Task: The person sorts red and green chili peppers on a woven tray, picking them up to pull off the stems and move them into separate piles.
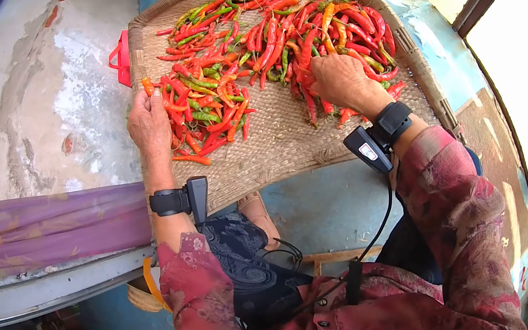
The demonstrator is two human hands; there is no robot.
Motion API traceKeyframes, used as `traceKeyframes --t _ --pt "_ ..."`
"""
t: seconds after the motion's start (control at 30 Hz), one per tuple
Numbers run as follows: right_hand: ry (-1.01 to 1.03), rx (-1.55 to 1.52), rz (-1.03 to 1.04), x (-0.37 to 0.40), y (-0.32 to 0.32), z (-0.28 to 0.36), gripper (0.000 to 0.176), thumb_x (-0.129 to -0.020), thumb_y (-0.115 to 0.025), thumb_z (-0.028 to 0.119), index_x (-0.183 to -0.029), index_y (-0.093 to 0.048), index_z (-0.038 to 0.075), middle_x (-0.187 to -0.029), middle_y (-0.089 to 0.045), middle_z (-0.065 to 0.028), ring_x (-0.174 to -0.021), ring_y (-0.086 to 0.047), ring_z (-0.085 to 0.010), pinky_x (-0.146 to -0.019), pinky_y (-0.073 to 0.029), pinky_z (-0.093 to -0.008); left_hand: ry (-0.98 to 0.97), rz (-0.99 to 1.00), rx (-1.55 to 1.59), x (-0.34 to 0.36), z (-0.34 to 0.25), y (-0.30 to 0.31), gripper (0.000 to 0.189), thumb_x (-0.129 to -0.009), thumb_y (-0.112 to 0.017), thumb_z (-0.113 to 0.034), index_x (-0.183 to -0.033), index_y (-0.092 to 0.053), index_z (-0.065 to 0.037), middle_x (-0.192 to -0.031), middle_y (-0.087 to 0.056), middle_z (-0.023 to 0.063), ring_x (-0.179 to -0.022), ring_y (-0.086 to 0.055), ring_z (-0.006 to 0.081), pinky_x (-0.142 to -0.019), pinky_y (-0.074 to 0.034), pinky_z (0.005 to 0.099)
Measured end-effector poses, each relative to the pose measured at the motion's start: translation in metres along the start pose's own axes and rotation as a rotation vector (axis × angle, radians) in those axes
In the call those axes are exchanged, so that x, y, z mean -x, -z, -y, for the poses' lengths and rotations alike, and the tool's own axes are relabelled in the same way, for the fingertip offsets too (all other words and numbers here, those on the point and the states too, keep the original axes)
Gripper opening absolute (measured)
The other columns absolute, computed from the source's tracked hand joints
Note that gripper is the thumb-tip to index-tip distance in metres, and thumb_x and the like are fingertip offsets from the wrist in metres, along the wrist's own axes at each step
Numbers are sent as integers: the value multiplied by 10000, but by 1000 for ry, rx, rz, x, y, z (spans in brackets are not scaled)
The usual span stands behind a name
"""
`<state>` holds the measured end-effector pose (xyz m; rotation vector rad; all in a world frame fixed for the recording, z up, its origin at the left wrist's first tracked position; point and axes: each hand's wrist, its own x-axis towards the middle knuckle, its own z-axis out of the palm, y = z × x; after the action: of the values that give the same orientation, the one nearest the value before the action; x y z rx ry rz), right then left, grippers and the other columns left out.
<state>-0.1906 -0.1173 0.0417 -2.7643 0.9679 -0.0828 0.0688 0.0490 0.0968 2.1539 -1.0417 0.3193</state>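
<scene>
Chillies [265,38], a whole heap of them. See how long and thin they are, curved and pointed, with glossy skins?

Yes, mostly red, with some orange and a good few green ones mixed in. What are they lying on?

A woven tray [281,150], flat, straw-coloured and coarse in its weave, with a thicker plaited rim. The chillies are spread over its upper half in two loose clusters, and the near part of the mat is bare.

And the hands?

The left hand [150,124] is at the tray's left edge, beside the smaller cluster. Its fingers are bent, and the thumb and fingertips are pinched on an orange chilli [148,86]. The right hand [339,79] lies knuckles up on the bigger pile with its fingers curled down among the pods. I can't tell whether it has hold of one.

What's strapped to the wrists?

A black band on each, carrying a small boxy device: the left one [184,199] is dark, and the right one [371,149] has a pale face. A thin black cable [386,215] runs down from the right one.

What about the sleeves?

They're soft cloth in mottled reds and pinks [464,229].

And around the tray?

A bit of red plastic [120,58] pokes out past the left rim. Beyond it there's rough, patchy plaster [60,79], then a band of purple fabric [55,227] lower down, and a smooth blue floor [334,209] under the tray.
</scene>
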Motion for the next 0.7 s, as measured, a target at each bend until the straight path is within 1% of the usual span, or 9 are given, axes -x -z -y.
traceKeyframes --t 0.07,0.23,0.37,0.43,0.47,0.5,0.57,0.6,0.7 --pt "-3 37 18 1 -3 3 148 -723 -580 116 -823 -622 15 -779 -652 -150 -751 -654 -302 -586 -514 -394 29 42 -95 -3 13 1 349 -868 -542 -221 -1106 -548 35 -828 -651 136 -774 -629 221 -711 -479 346" --pt "-38 80 2 -1 -12 9 123 -741 -584 107 -839 -621 41 -779 -654 -128 -761 -654 -279 -614 -514 -387 -89 -93 148 4 -11 -4 307 -871 -544 -186 -1093 -562 25 -896 -639 149 -795 -624 228 -735 -491 331" --pt "-50 38 -74 -6 -13 9 121 -742 -578 103 -833 -620 36 -773 -647 -156 -753 -650 -295 -638 -513 -395 -42 285 421 35 -56 -20 225 -879 -552 -177 -992 -607 9 -763 -644 104 -684 -620 157 -630 -488 295" --pt "61 -310 -158 -6 -2 12 133 -738 -571 109 -828 -617 23 -766 -637 -192 -732 -640 -322 -666 -513 -417 -78 449 399 55 -82 -25 219 -879 -563 -190 -963 -608 7 -716 -641 92 -635 -611 147 -594 -479 295" --pt "70 -642 -57 -6 5 16 145 -769 -578 131 -812 -602 -5 -729 -633 -178 -668 -642 -269 -613 -527 -370 -105 497 405 64 -85 -33 218 -877 -567 -191 -955 -606 9 -720 -641 95 -638 -609 138 -593 -479 285" --pt "68 -642 -57 -4 11 22 145 -769 -578 131 -812 -602 -5 -729 -633 -178 -668 -642 -269 -613 -527 -370 -134 548 411 71 -87 -40 218 -876 -571 -192 -947 -604 12 -724 -642 97 -641 -607 128 -592 -478 276" --pt "-15 -1089 112 3 21 30 205 -843 -603 186 -788 -550 -4 -677 -597 -67 -572 -587 -120 -500 -468 -263 -170 576 435 79 -96 -46 200 -871 -579 -174 -947 -596 10 -733 -644 103 -644 -610 129 -598 -481 270" --pt "-33 -1077 136 6 26 32 203 -869 -579 182 -787 -544 -1 -692 -595 -45 -587 -573 -79 -499 -462 -221 -116 609 471 81 -101 -45 194 -868 -584 -166 -951 -590 9 -738 -644 103 -646 -612 135 -606 -484 274" --pt "6 -1229 142 6 21 27 193 -863 -587 180 -801 -546 1 -704 -603 -60 -578 -567 -84 -502 -467 -221 -33 655 547 81 -102 -50 173 -860 -592 -143 -951 -575 4 -740 -642 97 -638 -607 139 -608 -487 284"
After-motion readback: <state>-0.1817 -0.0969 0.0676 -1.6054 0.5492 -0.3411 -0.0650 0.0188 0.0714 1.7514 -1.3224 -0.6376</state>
